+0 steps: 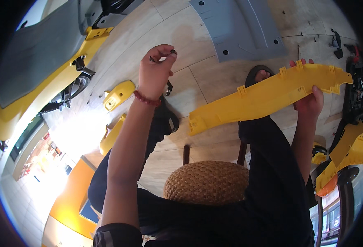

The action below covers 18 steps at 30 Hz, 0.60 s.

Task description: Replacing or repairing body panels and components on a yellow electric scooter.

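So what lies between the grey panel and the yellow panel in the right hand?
In the head view: the right foot in a dark sandal, partly hidden by the yellow panel, and some floor.

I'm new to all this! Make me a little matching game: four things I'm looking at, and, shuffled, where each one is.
1. Long yellow panel
2. Small dark piece
3. Grey panel
4. Woven stool seat

A. Lying on the floor
B. Between the person's legs
C. Held in the right hand
D. Pinched in the left hand

Pairs: 1-C, 2-D, 3-A, 4-B
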Motion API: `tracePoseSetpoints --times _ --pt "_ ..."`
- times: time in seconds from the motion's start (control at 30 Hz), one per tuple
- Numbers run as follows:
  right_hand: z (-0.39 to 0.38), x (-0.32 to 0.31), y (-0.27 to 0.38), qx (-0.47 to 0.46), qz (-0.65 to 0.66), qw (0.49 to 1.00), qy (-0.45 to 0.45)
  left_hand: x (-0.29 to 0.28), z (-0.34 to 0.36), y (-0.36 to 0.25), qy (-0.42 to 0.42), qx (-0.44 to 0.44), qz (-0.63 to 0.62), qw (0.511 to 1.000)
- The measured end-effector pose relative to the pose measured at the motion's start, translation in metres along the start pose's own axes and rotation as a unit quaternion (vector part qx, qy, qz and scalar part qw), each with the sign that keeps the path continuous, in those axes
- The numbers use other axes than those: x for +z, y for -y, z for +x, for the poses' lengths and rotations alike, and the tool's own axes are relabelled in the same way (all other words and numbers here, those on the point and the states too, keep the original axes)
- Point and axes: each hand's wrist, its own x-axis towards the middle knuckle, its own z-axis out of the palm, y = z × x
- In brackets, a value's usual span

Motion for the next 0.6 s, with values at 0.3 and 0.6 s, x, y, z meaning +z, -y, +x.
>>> tracePoseSetpoints --times 0.3,0.6 --pt "0.0 -0.001 -0.002 0.004 -0.005 1.0 -0.009 -0.019 0.052 0.084 -0.073 -0.168 0.075 0.98" --pt "0.0 0.002 0.003 0.01 -0.023 1.0 0.006 -0.017 0.077 0.093 -0.103 -0.163 0.008 0.981"
